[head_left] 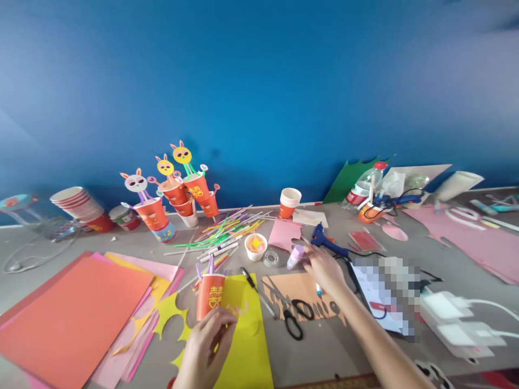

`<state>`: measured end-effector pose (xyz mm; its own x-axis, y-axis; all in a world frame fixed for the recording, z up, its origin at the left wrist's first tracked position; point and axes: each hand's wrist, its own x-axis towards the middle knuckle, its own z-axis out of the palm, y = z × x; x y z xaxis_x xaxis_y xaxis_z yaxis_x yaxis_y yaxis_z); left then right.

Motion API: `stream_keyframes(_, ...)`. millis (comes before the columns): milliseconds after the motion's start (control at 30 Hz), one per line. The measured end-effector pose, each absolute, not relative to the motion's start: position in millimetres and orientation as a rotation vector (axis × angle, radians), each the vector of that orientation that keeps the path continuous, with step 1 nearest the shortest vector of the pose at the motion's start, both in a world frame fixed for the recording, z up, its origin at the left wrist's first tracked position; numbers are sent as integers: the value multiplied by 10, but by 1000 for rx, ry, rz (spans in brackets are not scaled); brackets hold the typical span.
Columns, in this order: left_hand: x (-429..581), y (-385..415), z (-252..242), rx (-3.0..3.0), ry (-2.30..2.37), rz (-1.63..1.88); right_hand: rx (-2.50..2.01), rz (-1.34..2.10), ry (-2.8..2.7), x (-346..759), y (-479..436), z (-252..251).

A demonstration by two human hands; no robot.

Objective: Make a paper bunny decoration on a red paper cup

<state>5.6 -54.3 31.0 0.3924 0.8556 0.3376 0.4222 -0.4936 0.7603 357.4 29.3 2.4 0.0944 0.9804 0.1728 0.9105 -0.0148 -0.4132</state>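
Note:
My left hand is near the table's front edge, fingers curled round the base of a red paper cup that has purple straws sticking out of its top. The cup stands on a yellow paper sheet. My right hand reaches forward to the middle of the table, fingers bent down beside a purple glue stick and a blue glue gun; I cannot make out whether it grips anything. Black scissors lie on an orange cut-out sheet just below that hand.
Orange, pink and yellow paper sheets lie at the left. Rabbit-faced cup figures and stacked cups stand at the back. Loose straws, a small cup, a tape roll, a bottle, white chargers.

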Motion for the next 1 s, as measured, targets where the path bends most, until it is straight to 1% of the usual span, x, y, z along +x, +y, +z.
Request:
stream_keyframes(200, 84, -538, 358, 2138, 1059, 924, -1706, 551, -1637, 3774, 429, 199)
stream_keyframes(367, 79, -532, 325, 2178, 1050, 905, -1443, 769, -1220, 3972, 526, 422)
stream_keyframes(500, 79, -525, 337, 2174, 1026, 891, -1229, 919, -945, 4057, 566, 480)
stream_keyframes(700, 88, -500, 376, 2146, 1023, 902, -993, 957, -667, 4120, 514, 525)
stream_keyframes(867, 101, -489, 390, 2166, 990, 895, -827, 885, -575, 4107, 475, 619)
stream_keyframes(1000, 103, -497, 397, 2171, 999, 888, -776, 833, -538, 4054, 458, 667)
